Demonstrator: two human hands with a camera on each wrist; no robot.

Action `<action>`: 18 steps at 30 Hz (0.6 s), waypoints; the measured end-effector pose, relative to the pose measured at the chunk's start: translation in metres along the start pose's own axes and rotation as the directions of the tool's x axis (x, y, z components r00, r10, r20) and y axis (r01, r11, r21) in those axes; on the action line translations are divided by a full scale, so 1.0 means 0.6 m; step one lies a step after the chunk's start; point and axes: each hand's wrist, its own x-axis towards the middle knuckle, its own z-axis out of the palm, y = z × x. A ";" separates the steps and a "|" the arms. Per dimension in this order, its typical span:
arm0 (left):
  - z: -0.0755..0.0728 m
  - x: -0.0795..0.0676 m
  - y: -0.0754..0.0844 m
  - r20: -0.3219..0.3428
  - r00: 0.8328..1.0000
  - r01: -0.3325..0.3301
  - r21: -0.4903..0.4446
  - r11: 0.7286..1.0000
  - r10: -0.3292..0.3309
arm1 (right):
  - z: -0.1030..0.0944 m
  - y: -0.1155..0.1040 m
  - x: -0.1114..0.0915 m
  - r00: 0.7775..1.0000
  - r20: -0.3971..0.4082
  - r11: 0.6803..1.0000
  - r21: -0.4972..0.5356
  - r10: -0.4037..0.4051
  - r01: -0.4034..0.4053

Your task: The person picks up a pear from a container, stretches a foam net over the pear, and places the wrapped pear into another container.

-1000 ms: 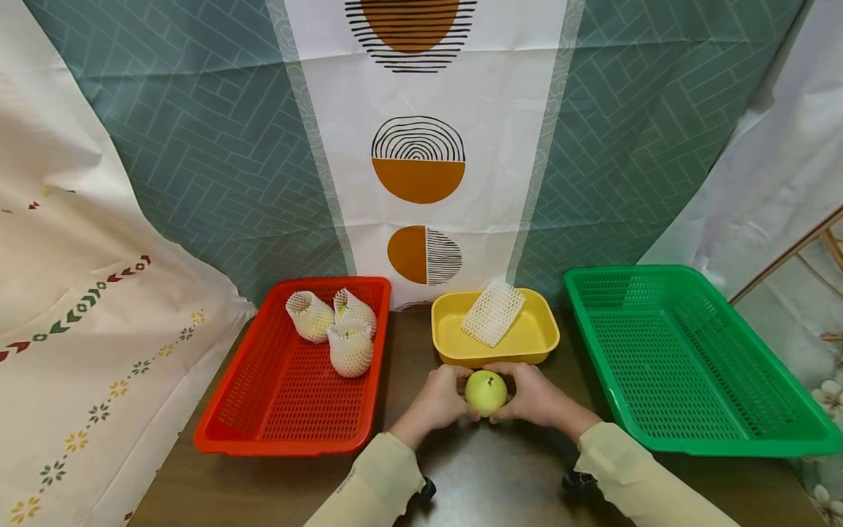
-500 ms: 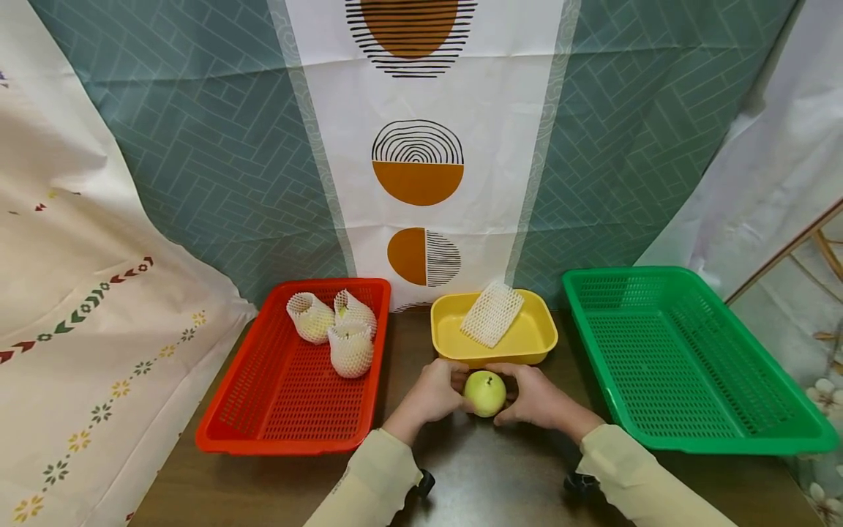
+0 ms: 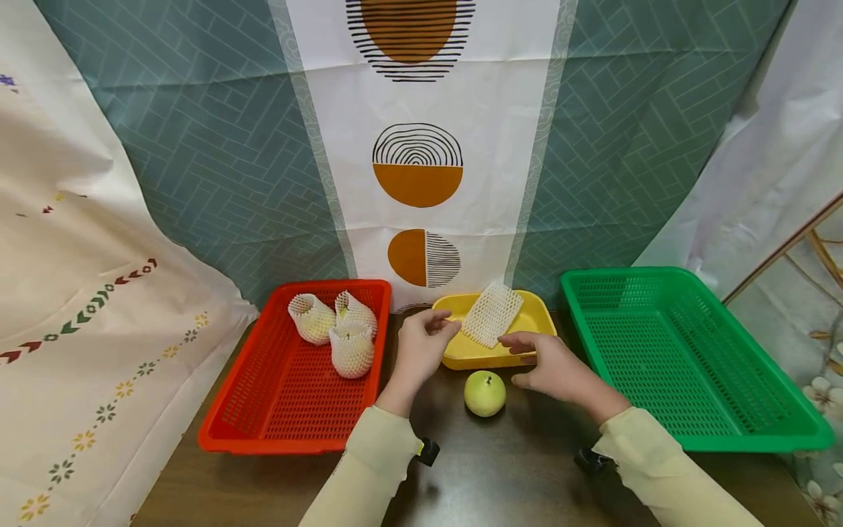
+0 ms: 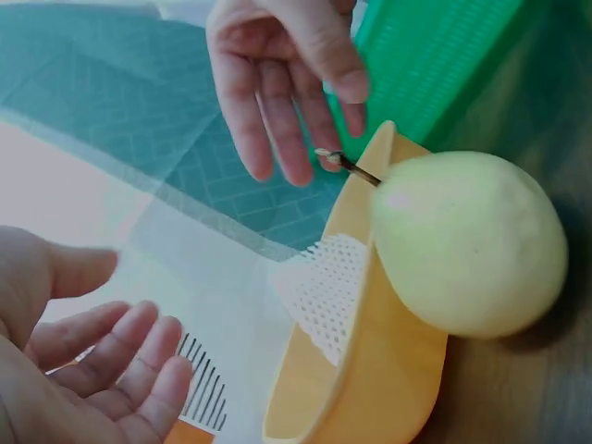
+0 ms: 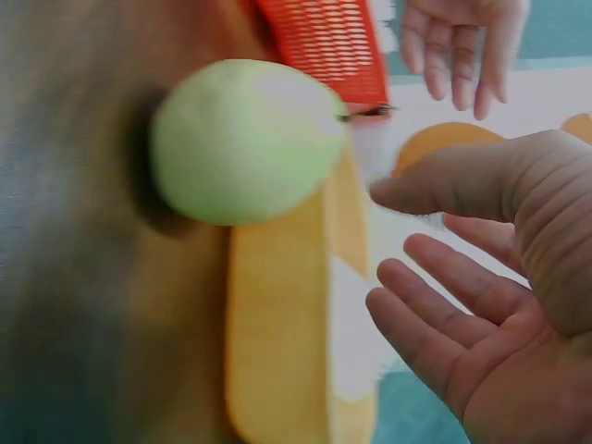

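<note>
A round yellow-green pear (image 3: 484,394) with a short dark stem stands by itself on the dark table, just in front of the yellow tray (image 3: 487,360). Inside that tray lies a flattened white foam net sleeve (image 3: 492,315), leaning on the back rim. My left hand (image 3: 421,350) is raised near the tray's left front corner, its fingers relaxed and holding nothing. Across from it my right hand (image 3: 555,367) hovers at the tray's right front, also holding nothing. Both wrist views show the pear (image 4: 470,244) apart from the fingers.
A red basket (image 3: 283,443) on the left holds 3 pears in white foam nets (image 3: 351,350). The green basket (image 3: 698,442) stands on the right, with its slotted floor showing. A patterned cloth (image 3: 421,102) hangs behind.
Both hands have come off the pear and risen toward the yellow tray, moving apart. The pear stays in place on the table.
</note>
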 end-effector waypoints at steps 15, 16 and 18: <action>0.062 0.062 -0.083 -0.359 0.922 0.122 -0.083 0.989 -0.144 | -0.044 -0.039 0.060 0.981 -0.191 0.998 -0.069 -0.015 0.002; 0.064 0.062 -0.089 -0.358 0.921 0.133 -0.074 0.988 -0.151 | -0.043 -0.037 0.065 0.982 -0.189 0.997 -0.079 -0.009 -0.007; 0.068 0.063 -0.099 -0.349 0.924 0.148 -0.056 0.987 -0.158 | -0.043 -0.031 0.074 0.983 -0.185 0.995 -0.100 0.006 -0.025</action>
